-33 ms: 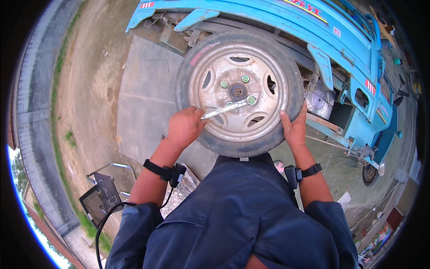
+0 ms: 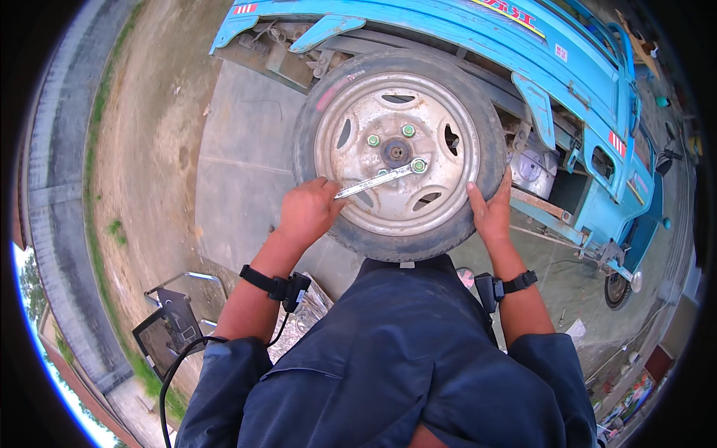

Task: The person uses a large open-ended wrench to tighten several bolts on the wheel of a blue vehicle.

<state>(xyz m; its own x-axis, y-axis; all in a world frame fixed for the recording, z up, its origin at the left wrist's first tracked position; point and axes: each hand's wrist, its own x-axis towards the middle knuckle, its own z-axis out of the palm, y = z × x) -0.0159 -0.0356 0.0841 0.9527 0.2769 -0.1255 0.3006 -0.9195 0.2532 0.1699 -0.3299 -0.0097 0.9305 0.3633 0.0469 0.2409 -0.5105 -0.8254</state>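
A wheel (image 2: 358, 97) with a black tire (image 2: 310, 123) and a worn silver rim stands upright before me, beside a blue cargo vehicle. My left hand (image 2: 308, 210) is closed round the near end of a silver wrench (image 2: 373, 181). The wrench slants up to the right, its ring end round a greenish nut (image 2: 419, 166) at the hub's lower right. More greenish nuts sit round the hub (image 2: 396, 153); the lower left one is partly covered by the wrench. On the tire's lower right edge my right hand (image 2: 491, 213) grips, thumb on the sidewall, some fingers hidden.
Above and to the right extends the vehicle's blue body (image 2: 418, 45), with a small front wheel (image 2: 617, 290) at far right. A dark metal frame (image 2: 175, 321) lies at lower left. Crumpled silvery sheeting (image 2: 308, 317) is near my left forearm, where a black cable (image 2: 170, 373) runs.
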